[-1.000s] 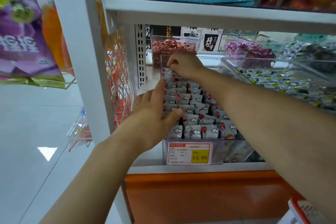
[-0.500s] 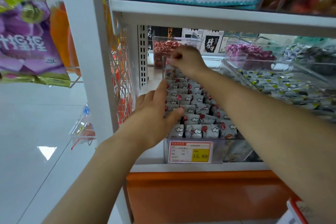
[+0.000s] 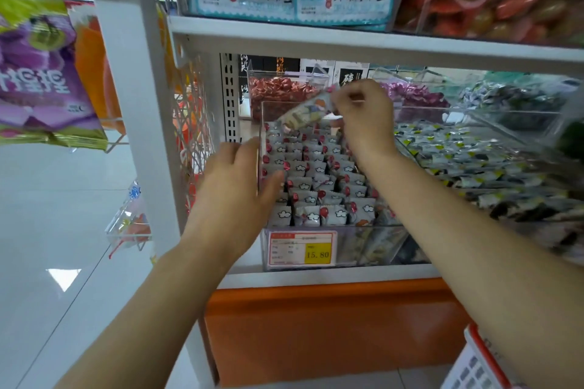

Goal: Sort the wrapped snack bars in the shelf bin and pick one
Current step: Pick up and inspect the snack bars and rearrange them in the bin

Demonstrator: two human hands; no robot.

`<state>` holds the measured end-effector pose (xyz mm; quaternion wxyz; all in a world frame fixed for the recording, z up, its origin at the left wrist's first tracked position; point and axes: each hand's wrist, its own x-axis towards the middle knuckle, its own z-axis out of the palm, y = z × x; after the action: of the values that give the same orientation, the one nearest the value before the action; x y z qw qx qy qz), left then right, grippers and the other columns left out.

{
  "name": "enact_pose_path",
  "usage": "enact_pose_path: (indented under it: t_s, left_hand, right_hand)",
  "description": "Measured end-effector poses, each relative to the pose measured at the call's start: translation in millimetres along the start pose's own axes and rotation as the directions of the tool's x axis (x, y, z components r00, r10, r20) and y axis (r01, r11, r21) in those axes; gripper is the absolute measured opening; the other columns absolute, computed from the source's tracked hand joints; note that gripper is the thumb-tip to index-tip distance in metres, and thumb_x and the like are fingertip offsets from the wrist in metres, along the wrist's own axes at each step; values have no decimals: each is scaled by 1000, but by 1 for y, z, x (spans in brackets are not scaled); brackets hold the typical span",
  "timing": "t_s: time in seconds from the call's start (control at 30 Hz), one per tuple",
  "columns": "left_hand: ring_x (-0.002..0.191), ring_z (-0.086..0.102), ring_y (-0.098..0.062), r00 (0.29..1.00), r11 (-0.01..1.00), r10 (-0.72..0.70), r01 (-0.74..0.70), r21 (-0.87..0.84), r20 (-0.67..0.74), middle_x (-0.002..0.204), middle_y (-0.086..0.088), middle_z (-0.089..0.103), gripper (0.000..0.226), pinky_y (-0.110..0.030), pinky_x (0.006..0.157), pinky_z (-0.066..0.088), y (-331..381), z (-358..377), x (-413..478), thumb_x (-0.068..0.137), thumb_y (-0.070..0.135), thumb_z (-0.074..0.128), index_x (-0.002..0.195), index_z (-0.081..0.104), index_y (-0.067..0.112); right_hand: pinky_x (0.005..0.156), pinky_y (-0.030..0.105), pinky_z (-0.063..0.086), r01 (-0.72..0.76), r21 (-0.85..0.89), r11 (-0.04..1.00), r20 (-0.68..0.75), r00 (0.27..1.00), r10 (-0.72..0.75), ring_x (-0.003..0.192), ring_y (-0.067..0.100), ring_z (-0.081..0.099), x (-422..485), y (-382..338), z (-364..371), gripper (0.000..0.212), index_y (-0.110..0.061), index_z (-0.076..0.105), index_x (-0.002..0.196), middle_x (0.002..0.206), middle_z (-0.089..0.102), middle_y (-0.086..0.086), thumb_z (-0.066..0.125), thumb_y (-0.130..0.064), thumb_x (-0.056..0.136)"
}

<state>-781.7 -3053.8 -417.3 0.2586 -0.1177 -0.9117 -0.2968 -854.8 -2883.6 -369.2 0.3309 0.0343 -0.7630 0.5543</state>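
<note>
A clear shelf bin [image 3: 373,243] holds several rows of grey wrapped snack bars [image 3: 316,186] with white clouds and red dots, standing on end. My right hand [image 3: 363,114] pinches one wrapped snack bar [image 3: 305,115] by its end and holds it tilted above the back of the bin. Against the bin's left wall rests my left hand [image 3: 240,180], its fingers straight along the outside and its thumb at the rim beside the bars. A red and yellow price tag [image 3: 301,248] reading 15.80 is on the bin's front.
Behind stands a clear bin of red wrapped sweets [image 3: 281,90]; a purple one [image 3: 414,95] sits further right. A wide bin of grey-green packets [image 3: 474,155] adjoins on the right. The upper shelf edge [image 3: 347,41] hangs close overhead. A white upright [image 3: 132,98] and wire rack [image 3: 192,123] flank the left.
My right hand has lifted a snack bar out of the back rows and raised it above the bin. The left hand stays at the bin's left wall.
</note>
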Motion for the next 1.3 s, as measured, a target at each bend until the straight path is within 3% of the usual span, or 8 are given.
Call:
enact_pose_path:
  t_s: [0.1, 0.23, 0.3, 0.4, 0.57, 0.87, 1.13, 1.3]
  left_hand:
    - [82, 52, -3, 995, 994, 40, -49, -93, -95, 116, -3, 50, 46, -24, 78, 42, 18, -3, -7, 93, 37, 47, 135, 44, 17]
    - [68, 57, -3, 995, 943, -22, 54, -329, 98, 90, 3, 60, 46, -18, 58, 47, 42, 6, -22, 92, 42, 45, 131, 48, 19]
    - [59, 58, -3, 985, 887, -44, 115, -446, 167, 73, 6, 60, 32, -16, 51, 46, 49, 10, -26, 92, 37, 46, 114, 60, 17]
    - [61, 63, -3, 962, 743, -118, 251, -621, 247, 75, -1, 64, 18, -11, 55, 50, 54, 14, -30, 92, 27, 51, 92, 66, 17]
    - [68, 68, -11, 887, 392, -256, 460, -797, 386, 72, -4, 71, 20, -14, 61, 52, 54, 19, -28, 93, 20, 51, 94, 67, 8]
    - [47, 58, -4, 935, 589, -298, 338, -734, 192, 50, 7, 61, 23, -15, 47, 49, 55, 20, -28, 93, 21, 51, 74, 58, 10]
    - [44, 55, -7, 926, 506, -264, 373, -778, 272, 48, 3, 59, 20, -15, 47, 48, 52, 15, -28, 90, 21, 53, 77, 59, 9]
    - [51, 59, -8, 899, 314, -162, 439, -842, 408, 54, 0, 60, 4, -15, 53, 50, 51, 12, -25, 82, 5, 55, 83, 58, 1]
  right_hand:
    - [57, 20, 55, -81, 167, 983, -39, 995, 89, 57, 2, 62, -41, 2, -44, 11, 2, 58, 90, 81, 62, 3, 54, -7, 93]
    - [59, 22, 55, -225, 369, 902, 54, 974, 220, 57, 8, 63, -89, 4, -90, 17, -7, 59, 78, 69, 63, -1, 53, -9, 94]
    - [58, 21, 54, -311, 468, 827, 112, 949, 294, 55, 10, 63, -101, 6, -102, 18, -7, 59, 76, 62, 64, -3, 53, -9, 93]
    - [59, 22, 54, -389, 532, 752, 179, 920, 349, 60, 13, 64, -107, 10, -111, 18, -5, 61, 76, 70, 65, 5, 53, -8, 92]
    - [61, 22, 55, -500, 603, 621, 334, 866, 372, 69, 17, 68, -104, 12, -121, 16, -2, 67, 79, 77, 70, 9, 53, 2, 87]
    - [51, 21, 53, -534, 534, 656, 324, 845, 425, 54, 13, 63, -105, 14, -123, 16, -7, 63, 76, 59, 65, 4, 54, 2, 87]
    - [46, 20, 48, -512, 535, 672, 323, 859, 396, 49, 9, 57, -104, 17, -120, 11, -11, 69, 84, 63, 64, 2, 59, -8, 84]
    - [43, 19, 46, -526, 610, 592, 279, 842, 461, 46, 8, 55, -100, 18, -122, 19, -11, 68, 76, 59, 63, 2, 55, -2, 88]
